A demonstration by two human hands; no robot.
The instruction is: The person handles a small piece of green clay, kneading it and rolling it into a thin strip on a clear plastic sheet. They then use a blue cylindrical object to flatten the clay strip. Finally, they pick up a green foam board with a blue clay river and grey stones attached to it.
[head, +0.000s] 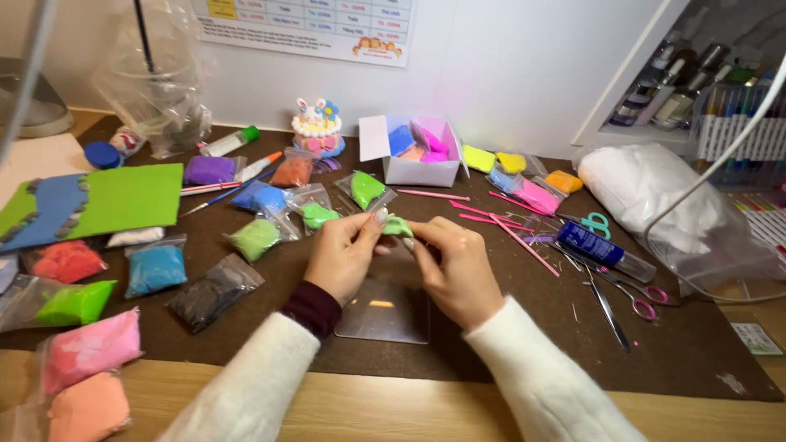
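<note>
Both my hands meet over the middle of the brown mat (524, 344). My left hand (344, 258) and my right hand (454, 270) pinch the same small lump of light green clay (397, 227) between thumbs and fingertips. The lump is held a little above a clear acrylic plate (385, 315) that lies flat on the mat under my wrists. I wear white sleeves; a dark red cuff shows at the left wrist.
Bags of coloured clay lie all over the left: green (255, 237), blue (155, 268), black (214, 290), pink (90, 348). A green and blue clay board (90, 203) lies far left. A white box (419, 149), pink sticks, scissors (634, 299) and a glue tube (602, 250) lie right.
</note>
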